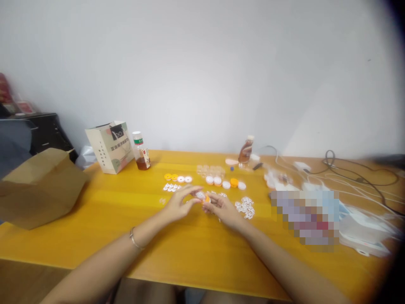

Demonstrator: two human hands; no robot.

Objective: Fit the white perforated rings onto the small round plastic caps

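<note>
My left hand [181,203] and my right hand [223,207] meet over the middle of the yellow wooden table [104,219]. Together their fingertips pinch a small round white and orange piece [202,196]. A bracelet circles my left wrist. Just beyond the hands lie rows of small round discs, orange and white [177,178] on the left and white with one orange [225,182] on the right. Small white printed pieces lie in a pile [245,207] right of my right hand and in a group [171,187] near my left hand.
A paper gift bag [110,147] and a bottle of amber liquid [140,152] stand at the back left. A brown paper bag [38,185] lies on the left edge. A brown bottle [246,150], white cables [316,177], a black cable [357,173] and plastic packets [363,228] crowd the right.
</note>
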